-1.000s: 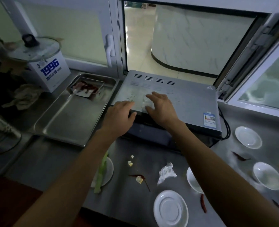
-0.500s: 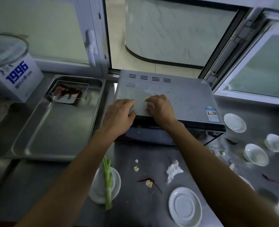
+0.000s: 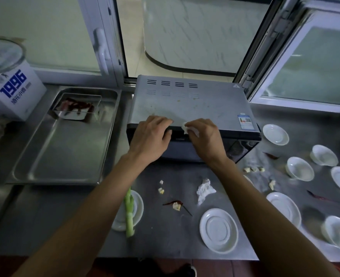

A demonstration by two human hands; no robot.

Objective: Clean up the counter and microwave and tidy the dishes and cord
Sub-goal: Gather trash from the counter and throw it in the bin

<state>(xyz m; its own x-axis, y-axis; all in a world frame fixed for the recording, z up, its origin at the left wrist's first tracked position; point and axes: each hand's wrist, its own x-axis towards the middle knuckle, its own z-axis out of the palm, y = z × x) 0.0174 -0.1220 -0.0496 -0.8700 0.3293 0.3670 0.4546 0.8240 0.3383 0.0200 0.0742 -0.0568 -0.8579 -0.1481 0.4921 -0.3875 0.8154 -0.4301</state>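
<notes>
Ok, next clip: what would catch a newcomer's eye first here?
Both hands meet at the front edge of the microwave top: the right hand pinches a small white tissue, the left hand rests beside it. Below them, the steel counter is littered with food scraps, a crumpled tissue and white saucers.

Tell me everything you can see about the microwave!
The microwave is a boxy grey metal oven sitting on the steel counter just below the open window. Its flat top has rows of vent slots at the back, small crumbs and smears, and a sticker near the right front corner. The front looks dark and glossy. The left hand rests on the top's front edge, and the right hand pinches a white tissue against that same edge.
</notes>
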